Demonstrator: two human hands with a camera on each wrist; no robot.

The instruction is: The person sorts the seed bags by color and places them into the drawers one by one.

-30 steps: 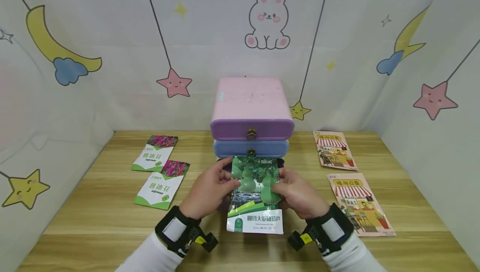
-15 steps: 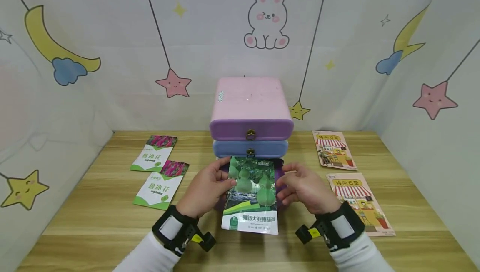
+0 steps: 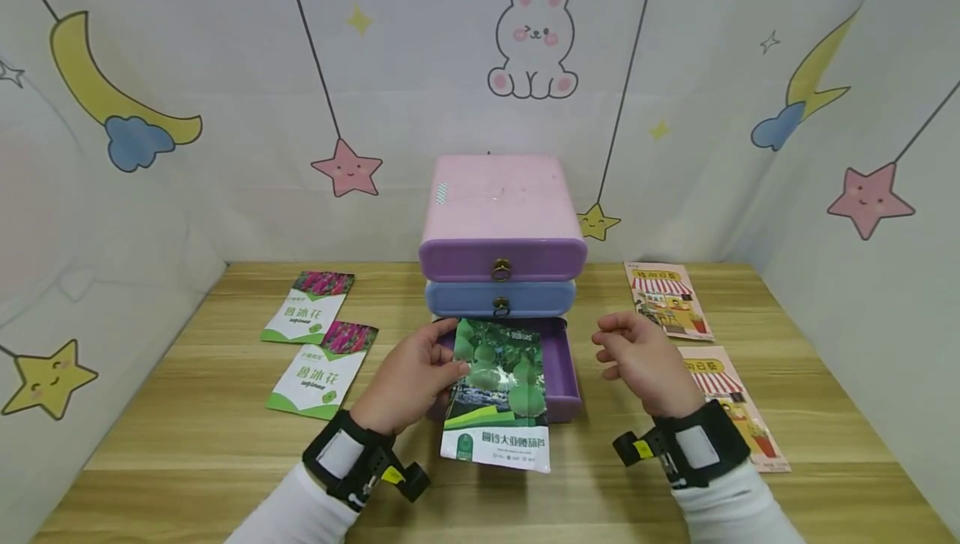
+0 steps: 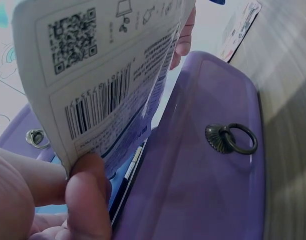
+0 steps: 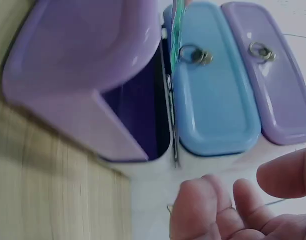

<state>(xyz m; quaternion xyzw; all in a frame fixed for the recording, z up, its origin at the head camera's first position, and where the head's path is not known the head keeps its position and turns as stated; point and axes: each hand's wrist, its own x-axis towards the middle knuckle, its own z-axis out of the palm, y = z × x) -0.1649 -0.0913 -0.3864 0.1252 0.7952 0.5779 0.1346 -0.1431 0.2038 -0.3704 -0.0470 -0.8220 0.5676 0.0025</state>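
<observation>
My left hand pinches the left edge of a green seed packet printed with gourds. The packet is tilted over the pulled-out purple bottom drawer, covering most of it in the head view. In the left wrist view, thumb and finger grip the packet's white back, which carries a QR code and barcode. My right hand is off to the drawer's right, its fingers loosely bent with nothing in them. The right wrist view shows those fingers apart from the drawer's side wall.
Above the bottom drawer are a blue drawer and a purple top drawer of the pink cabinet, both pushed in. Two lupine packets lie on the left of the wooden table. Two pink packets lie on the right.
My right hand has let go of the packet and moved away to the right. The packet, still in my left hand, has shifted slightly left, uncovering the drawer's right part.
</observation>
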